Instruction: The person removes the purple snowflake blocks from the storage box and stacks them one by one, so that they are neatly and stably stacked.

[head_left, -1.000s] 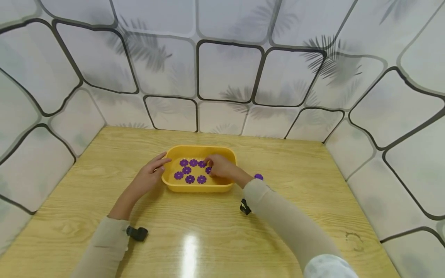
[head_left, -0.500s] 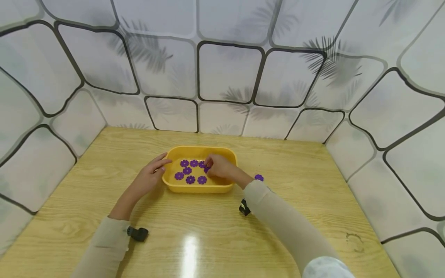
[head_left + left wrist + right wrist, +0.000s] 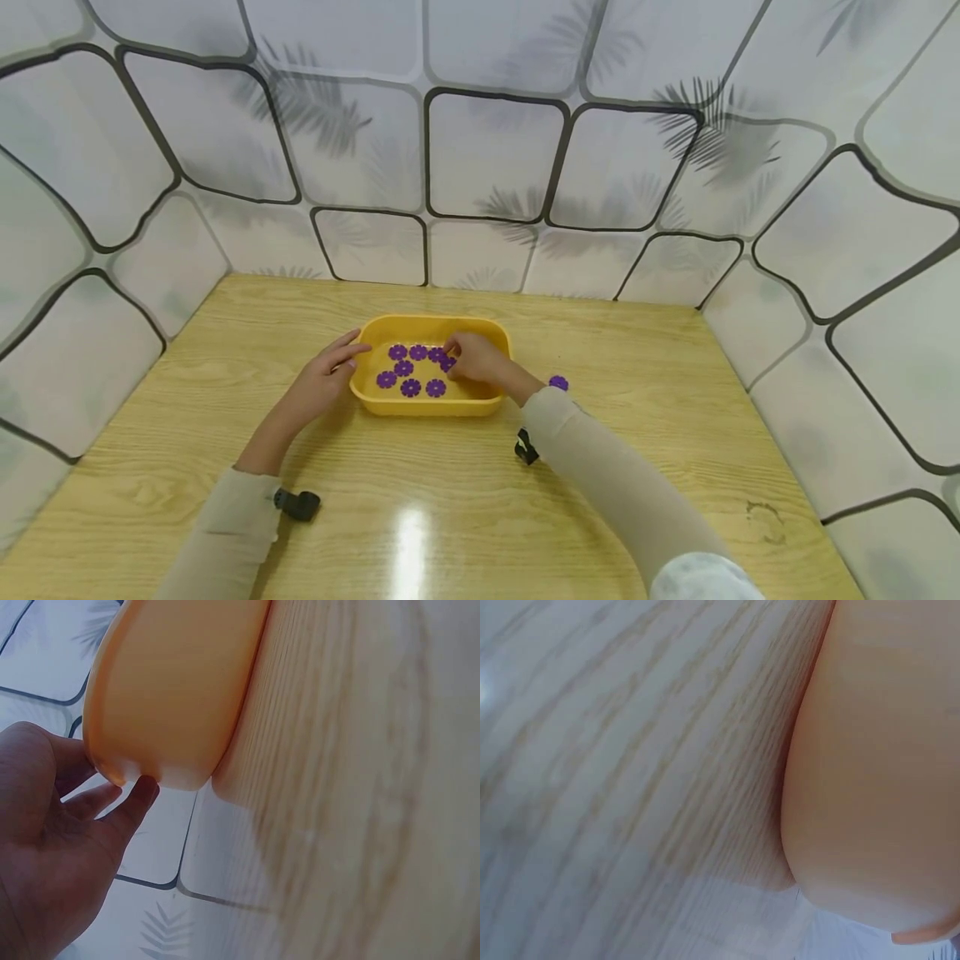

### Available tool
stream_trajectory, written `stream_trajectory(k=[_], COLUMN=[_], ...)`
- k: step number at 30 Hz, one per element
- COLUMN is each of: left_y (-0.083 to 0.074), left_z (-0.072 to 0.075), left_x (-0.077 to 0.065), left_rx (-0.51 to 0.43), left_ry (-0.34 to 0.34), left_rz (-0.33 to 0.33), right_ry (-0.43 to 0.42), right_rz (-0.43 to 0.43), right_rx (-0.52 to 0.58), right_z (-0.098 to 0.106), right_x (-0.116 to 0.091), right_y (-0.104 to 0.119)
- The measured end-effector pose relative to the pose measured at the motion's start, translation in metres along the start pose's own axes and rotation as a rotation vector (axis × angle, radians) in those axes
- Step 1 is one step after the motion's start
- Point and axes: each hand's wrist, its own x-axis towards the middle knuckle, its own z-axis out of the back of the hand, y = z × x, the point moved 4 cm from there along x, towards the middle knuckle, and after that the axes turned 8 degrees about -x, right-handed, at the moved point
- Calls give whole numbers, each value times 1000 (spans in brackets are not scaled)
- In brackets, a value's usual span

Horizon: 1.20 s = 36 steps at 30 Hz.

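Observation:
A yellow plastic tray (image 3: 431, 407) stands on the wooden table, with several purple notched discs (image 3: 410, 387) lying flat on its floor. At its left end, my left hand (image 3: 317, 385) holds the rim, with fingers over the edge and the thumb on the outer wall. The left wrist view shows this hand (image 3: 71, 847) close against the tray's end. Inside the tray's right half, my right hand (image 3: 477, 360) pinches a purple notched disc (image 3: 447, 364) low near the floor. Its fingertips partly cover that disc. Only the tray wall (image 3: 877, 780) and table show in the right wrist view.
One more purple disc (image 3: 558, 382) lies on the table (image 3: 637, 375) to the right of the tray, near my right forearm. Patterned white walls (image 3: 495, 158) enclose the table at the back and sides.
My right fingers have closed in on the purple disc and shifted it very slightly within the tray. The left hand and the tray stay nearly still.

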Motion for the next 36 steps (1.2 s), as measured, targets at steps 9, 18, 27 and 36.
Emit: stream_trajectory(k=[9, 18, 27, 36], left_y=[1, 0, 3, 5], left_z=[-1, -1, 0, -1], left_x=[0, 1, 1, 2], left_rx=[-1, -3, 4, -6], left_ry=[-6, -8, -9, -10], left_rz=[23, 21, 11, 11], right_ry=[-7, -13, 0, 52], right_rz=[17, 17, 53, 88], right_rx=[-20, -5, 112, 405], right_z=[-2, 0, 0, 3], right_x=[2, 0, -2, -7], right_y=[0, 1, 1, 0])
